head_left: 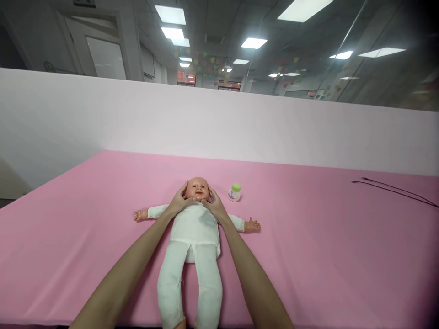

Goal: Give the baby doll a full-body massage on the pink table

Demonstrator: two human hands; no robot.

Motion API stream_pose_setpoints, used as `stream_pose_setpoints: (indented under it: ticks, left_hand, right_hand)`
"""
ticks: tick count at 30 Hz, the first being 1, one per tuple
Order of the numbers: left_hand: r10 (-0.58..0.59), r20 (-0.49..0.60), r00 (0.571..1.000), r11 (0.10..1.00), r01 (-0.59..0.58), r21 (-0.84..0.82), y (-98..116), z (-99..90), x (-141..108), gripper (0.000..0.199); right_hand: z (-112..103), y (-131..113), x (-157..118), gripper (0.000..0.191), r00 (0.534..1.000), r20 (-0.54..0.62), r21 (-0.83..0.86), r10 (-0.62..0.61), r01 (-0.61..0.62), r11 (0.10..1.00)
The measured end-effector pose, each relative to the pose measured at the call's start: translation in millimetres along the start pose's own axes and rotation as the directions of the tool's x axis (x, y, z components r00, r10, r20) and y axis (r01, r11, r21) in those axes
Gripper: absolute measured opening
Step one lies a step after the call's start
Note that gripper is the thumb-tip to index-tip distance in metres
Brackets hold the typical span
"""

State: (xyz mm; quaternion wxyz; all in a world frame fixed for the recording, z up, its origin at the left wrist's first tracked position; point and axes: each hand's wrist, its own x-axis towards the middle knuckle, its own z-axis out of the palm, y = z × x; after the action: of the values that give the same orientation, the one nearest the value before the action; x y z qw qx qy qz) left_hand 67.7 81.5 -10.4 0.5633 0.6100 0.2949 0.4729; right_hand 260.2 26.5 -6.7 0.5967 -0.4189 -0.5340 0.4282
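A baby doll (195,228) with a white cloth body lies face up on the pink surface, its arms spread out and its legs toward me. My left hand (180,201) is against the left side of the doll's head, thumb near the chin and fingers beside the cheek. On the other side my right hand (215,204) cups the head in the same way, its thumb by the jaw. Both hands hold the head between them. A small clear jar with a green lid (235,192) stands right of the head.
The pink-covered table (318,237) meets a low white wall (219,123) at the back. Thin dark cords (394,188) lie at the far right. Above the wall, glass shows a room with ceiling lights, and a door (103,50) is at the upper left.
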Motion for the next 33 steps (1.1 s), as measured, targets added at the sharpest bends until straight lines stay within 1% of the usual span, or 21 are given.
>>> stream_pose_setpoints:
  ticks: [2,5,7,10,14,16,20,22,23,26,28,31,33]
  left_hand:
    - [0.002,-0.037,0.999,0.998,0.0,0.061,-2,3.6,0,0.126]
    - [0.028,-0.068,0.997,0.993,-0.019,0.118,-3,7.0,-2,0.12]
    - [0.032,-0.062,0.998,0.994,-0.025,0.11,-1,7.1,-2,0.117]
    - [0.001,-0.027,1.0,0.997,0.001,0.072,0,4.3,-3,0.119]
    - [-0.041,0.048,0.998,0.999,0.041,0.004,-2,-1.3,-3,0.121]
    - [-0.047,0.069,0.996,0.998,0.049,-0.032,-4,-4.0,-2,0.119]
    - [-0.044,0.067,0.997,0.999,0.046,-0.029,-5,-6.3,2,0.114]
    - [-0.042,0.038,0.998,0.999,0.042,0.003,-3,-3.9,4,0.107]
    - [-0.041,0.003,0.999,0.999,0.041,0.036,-1,-1.5,5,0.103]
    - [0.004,-0.137,0.991,0.977,0.025,0.21,5,7.7,0,0.097]
    - [0.045,-0.185,0.982,0.946,0.018,0.323,6,12.0,-9,0.095]
    - [0.039,-0.173,0.984,0.908,0.037,0.417,4,10.3,-28,0.093]
    - [0.039,-0.139,0.99,0.882,0.031,0.471,3,3.3,-40,0.089]
  right_hand:
    - [1,3,0,0.098,1.0,-0.017,-0.026,0.01,-0.01,1.0]
    - [1,5,0,0.097,0.999,-0.044,-0.053,0.009,-0.011,0.999]
    - [-1,5,1,0.092,1.0,-0.029,-0.052,0.0,-0.001,0.999]
    - [-3,3,3,0.083,1.0,-0.004,-0.071,-0.009,0.008,0.997]
    - [-6,6,5,0.079,0.999,-0.028,-0.083,-0.047,0.044,0.996]
    - [-7,9,6,0.077,0.998,-0.045,-0.07,-0.042,0.039,0.997]
    - [-5,12,7,0.074,0.998,-0.061,-0.063,-0.014,0.01,0.998]
    - [-2,9,8,0.076,0.997,-0.075,-0.069,-0.02,0.014,0.997]
    - [-1,7,9,0.077,0.996,-0.087,-0.083,-0.03,0.023,0.996]
    - [5,-2,7,0.079,0.987,-0.146,-0.203,-0.071,0.041,0.978]
    - [8,-6,2,0.08,0.976,-0.202,-0.32,-0.076,0.008,0.947]
    - [9,-9,-13,0.079,0.956,-0.29,-0.481,-0.036,-0.113,0.869]
    - [7,-12,-25,0.071,0.958,-0.286,-0.605,-0.025,-0.16,0.78]
